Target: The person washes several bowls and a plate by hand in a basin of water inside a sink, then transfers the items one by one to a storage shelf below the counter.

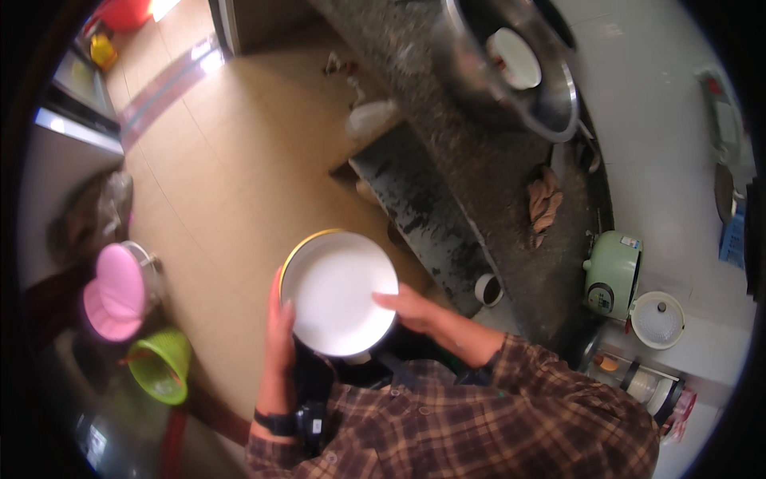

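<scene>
Before my body I hold a round white dish (341,293) with a gold line along part of its rim. My left hand (281,329) grips its left side, thumb at the rim and the fingers hidden behind the edge. On the opposite side my right hand (412,305) pinches the rim, its thumb lying over the white inner face. Whether this is one dish or several stacked, I cannot tell. A large stainless steel basin (473,90) stands on the dark stone counter (455,155) at the upper right, and a white bowl (519,60) sits inside it.
A crumpled brown cloth (543,203) and a light green rice cooker (613,275) with its lid open are on the counter. A small white cup (489,290) is near the counter's front edge. At left are a green plastic basket (158,365) and a pink padded seat (116,293).
</scene>
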